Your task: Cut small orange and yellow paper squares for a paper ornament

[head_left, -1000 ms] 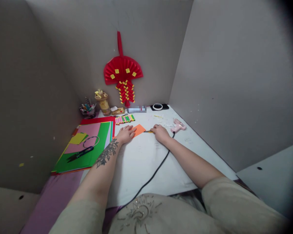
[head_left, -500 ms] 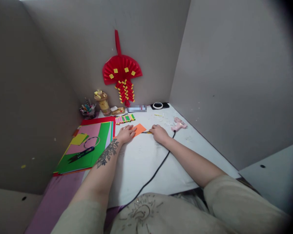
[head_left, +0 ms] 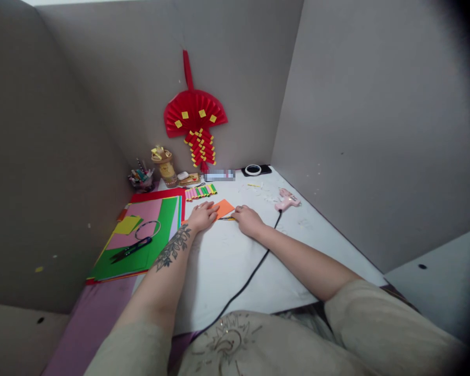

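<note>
My left hand (head_left: 203,215) lies on the left part of an orange sheet of paper (head_left: 224,209), fingers stretched out over it. At the sheet's right corner is my right hand (head_left: 248,220), its fingers curled together. A thin dark-and-yellow stick (head_left: 227,218) pokes out leftward from under those fingers, along the paper's near edge. Its exact kind is too small to make out, and its right end is hidden by the hand.
Coloured paper sheets (head_left: 162,219) with scissors (head_left: 131,249) and a ring (head_left: 148,230) lie left. Behind are small paper rolls (head_left: 201,192). A pink glue gun (head_left: 288,200) trails a black cord (head_left: 250,279). A red paper fan (head_left: 196,112) hangs on the wall.
My right hand has slid left to the orange paper's corner, and the thin stick has shifted left and nearer with it. My left hand and the paper have stayed in place.
</note>
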Action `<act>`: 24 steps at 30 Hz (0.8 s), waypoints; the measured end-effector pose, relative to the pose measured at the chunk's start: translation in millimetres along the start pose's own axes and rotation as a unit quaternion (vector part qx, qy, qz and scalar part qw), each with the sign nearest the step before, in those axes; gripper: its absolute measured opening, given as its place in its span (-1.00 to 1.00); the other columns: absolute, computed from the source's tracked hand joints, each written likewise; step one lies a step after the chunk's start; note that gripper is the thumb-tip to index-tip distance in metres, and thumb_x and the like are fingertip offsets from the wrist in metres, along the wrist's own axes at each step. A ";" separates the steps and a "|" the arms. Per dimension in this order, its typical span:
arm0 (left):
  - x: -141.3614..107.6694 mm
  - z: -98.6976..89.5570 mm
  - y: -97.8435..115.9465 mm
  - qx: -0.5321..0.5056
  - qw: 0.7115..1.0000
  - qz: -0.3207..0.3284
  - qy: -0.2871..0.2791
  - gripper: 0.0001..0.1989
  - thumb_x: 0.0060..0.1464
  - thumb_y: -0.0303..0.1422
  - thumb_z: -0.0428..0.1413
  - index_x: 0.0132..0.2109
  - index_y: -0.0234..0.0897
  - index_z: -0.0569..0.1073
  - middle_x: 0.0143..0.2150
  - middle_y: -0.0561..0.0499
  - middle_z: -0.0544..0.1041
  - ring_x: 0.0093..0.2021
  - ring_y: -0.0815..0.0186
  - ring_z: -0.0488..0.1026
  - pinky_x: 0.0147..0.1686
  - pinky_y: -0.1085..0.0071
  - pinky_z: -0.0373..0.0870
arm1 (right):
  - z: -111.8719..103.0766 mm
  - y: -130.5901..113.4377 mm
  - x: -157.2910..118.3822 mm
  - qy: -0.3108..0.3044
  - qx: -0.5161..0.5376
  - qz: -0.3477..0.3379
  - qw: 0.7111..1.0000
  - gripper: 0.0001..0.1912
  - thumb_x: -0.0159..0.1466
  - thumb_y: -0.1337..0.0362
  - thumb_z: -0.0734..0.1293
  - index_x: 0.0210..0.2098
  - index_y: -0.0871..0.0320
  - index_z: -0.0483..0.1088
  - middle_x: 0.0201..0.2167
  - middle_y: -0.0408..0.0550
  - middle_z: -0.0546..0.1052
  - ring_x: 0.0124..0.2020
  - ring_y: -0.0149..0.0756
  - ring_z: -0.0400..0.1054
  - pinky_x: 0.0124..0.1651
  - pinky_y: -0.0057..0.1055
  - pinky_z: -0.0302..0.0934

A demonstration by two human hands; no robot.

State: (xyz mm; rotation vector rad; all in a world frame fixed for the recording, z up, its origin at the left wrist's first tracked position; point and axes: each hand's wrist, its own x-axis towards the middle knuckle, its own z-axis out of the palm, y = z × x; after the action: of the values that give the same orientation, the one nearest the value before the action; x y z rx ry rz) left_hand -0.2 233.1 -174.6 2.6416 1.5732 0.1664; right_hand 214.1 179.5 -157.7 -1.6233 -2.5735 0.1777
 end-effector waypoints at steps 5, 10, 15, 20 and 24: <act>-0.1 -1.1 0.2 0.001 1.000 -0.002 -0.004 -0.56 0.23 -0.18 -0.24 0.19 0.00 0.26 0.29 0.03 0.14 0.27 0.13 0.04 0.19 0.08 0.00 | 4.4 -12.8 0.0 0.037 -0.015 -0.030 0.999 -0.63 0.20 0.48 0.12 -0.12 0.13 0.43 -0.15 0.06 0.40 -0.09 -0.21 0.18 -0.11 -0.38 0.08; 2.1 3.0 -1.7 -0.015 1.000 -0.003 -0.008 -0.55 0.23 -0.18 -0.27 0.19 -0.01 0.25 0.29 0.04 0.14 0.27 0.14 0.02 0.19 0.04 -0.01 | 5.0 -25.4 0.0 0.038 -0.016 -0.062 0.997 -0.66 0.20 0.49 0.12 -0.15 0.18 0.43 -0.18 0.09 0.41 -0.09 -0.19 0.19 -0.08 -0.35 0.08; 3.6 -4.2 -10.9 -0.064 0.998 0.000 0.006 -0.54 0.12 -0.33 -0.10 0.18 -0.14 0.29 0.27 0.02 0.18 0.26 0.23 0.07 0.23 0.26 0.01 | 3.8 -28.5 -0.9 0.040 -0.018 -0.070 0.997 -0.66 0.21 0.49 0.10 -0.14 0.18 0.42 -0.18 0.10 0.40 -0.08 -0.18 0.19 -0.07 -0.35 0.08; -12.2 -34.6 -30.3 -0.055 0.998 0.030 -0.013 -0.50 -0.02 -0.26 0.05 0.12 -0.17 0.34 0.14 -0.04 0.32 0.13 0.20 0.25 0.15 0.33 0.17 | 4.9 -27.0 -0.1 0.034 -0.016 -0.064 0.997 -0.66 0.23 0.46 0.10 -0.12 0.15 0.42 -0.17 0.09 0.40 -0.09 -0.18 0.20 -0.09 -0.36 0.09; -27.7 -45.9 -36.2 0.011 0.999 -0.008 -0.049 -0.50 -0.05 -0.21 0.07 0.08 -0.22 0.33 0.02 -0.13 0.39 -0.01 0.15 0.37 -0.02 0.33 0.31 | 3.9 -23.8 0.1 0.033 -0.007 -0.056 0.998 -0.65 0.22 0.44 0.12 -0.08 0.12 0.41 -0.13 0.08 0.38 -0.06 -0.18 0.18 -0.09 -0.36 0.08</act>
State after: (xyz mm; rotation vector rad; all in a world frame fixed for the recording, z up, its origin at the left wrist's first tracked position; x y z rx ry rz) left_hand -50.5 225.9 -134.7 2.6088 1.5724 0.0181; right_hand 192.2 169.3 -158.0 -1.4582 -2.6129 0.0968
